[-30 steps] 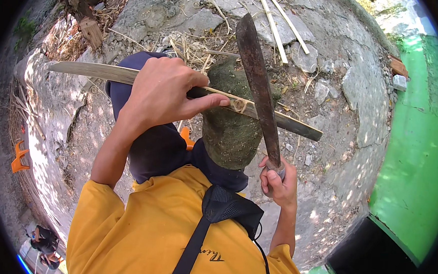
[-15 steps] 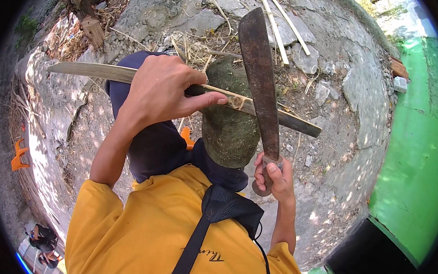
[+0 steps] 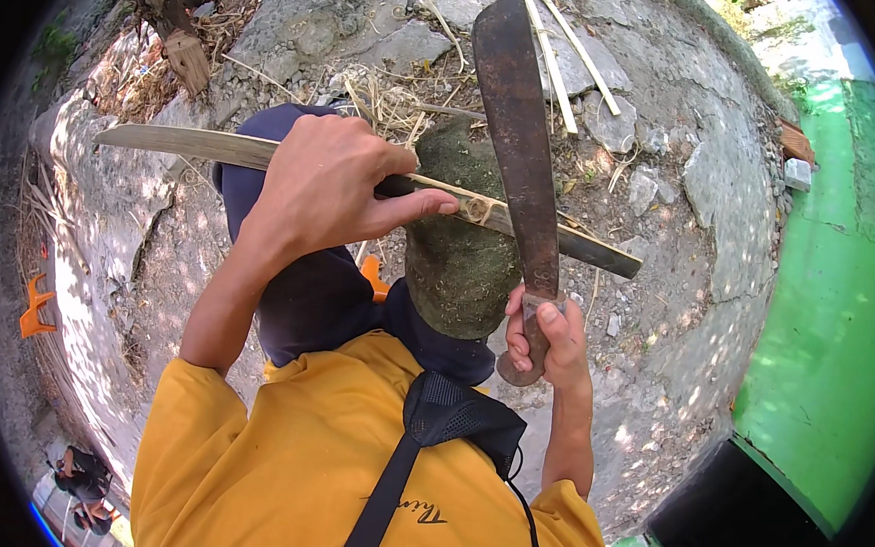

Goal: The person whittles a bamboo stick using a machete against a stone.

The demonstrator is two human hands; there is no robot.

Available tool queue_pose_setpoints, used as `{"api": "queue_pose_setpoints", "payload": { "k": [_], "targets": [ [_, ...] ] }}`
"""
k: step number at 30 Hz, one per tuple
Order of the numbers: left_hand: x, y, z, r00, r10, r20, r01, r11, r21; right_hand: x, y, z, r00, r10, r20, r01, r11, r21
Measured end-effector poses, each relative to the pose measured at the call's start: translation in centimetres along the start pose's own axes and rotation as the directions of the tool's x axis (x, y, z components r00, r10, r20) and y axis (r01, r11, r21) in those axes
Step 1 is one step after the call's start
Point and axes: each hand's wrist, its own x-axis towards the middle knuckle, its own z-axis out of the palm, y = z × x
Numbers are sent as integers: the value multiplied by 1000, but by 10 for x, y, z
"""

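Note:
A long split bamboo strip [image 3: 589, 249] lies crosswise over a mossy dark stone [image 3: 462, 275]. My left hand [image 3: 333, 182] is closed round the strip left of the stone, its thumb stretched along the edge near a pale node. In my right hand [image 3: 547, 342] is the handle of a machete [image 3: 520, 118], its broad, rusty blade pointing up and away from me. The blade passes in front of the strip near its right end; whether they touch I cannot tell. My fingers wrap round the handle with the thumb on top.
Two pale bamboo slats [image 3: 571, 56] lie on the cracked stony ground beyond the blade. A wooden post [image 3: 183, 55] stands at far left. Right of me runs a green painted surface [image 3: 807, 296]. An orange plastic piece [image 3: 37, 307] and another person [image 3: 84, 478] are at the left.
The machete has shifted slightly, its tip a little farther away and to the left. My left hand and the bamboo strip have hardly moved.

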Motion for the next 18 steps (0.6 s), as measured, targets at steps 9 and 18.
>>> {"api": "queue_pose_setpoints", "payload": {
  "k": [9,18],
  "targets": [
    [-1,0,1,1000,-12,-5,12,1000,-14,18,-13,13,1000,31,-6,-30,998,57],
    [-1,1,0,1000,-13,-1,13,1000,2,28,-12,17,998,64,18,-66,974,217]
  ]
}}
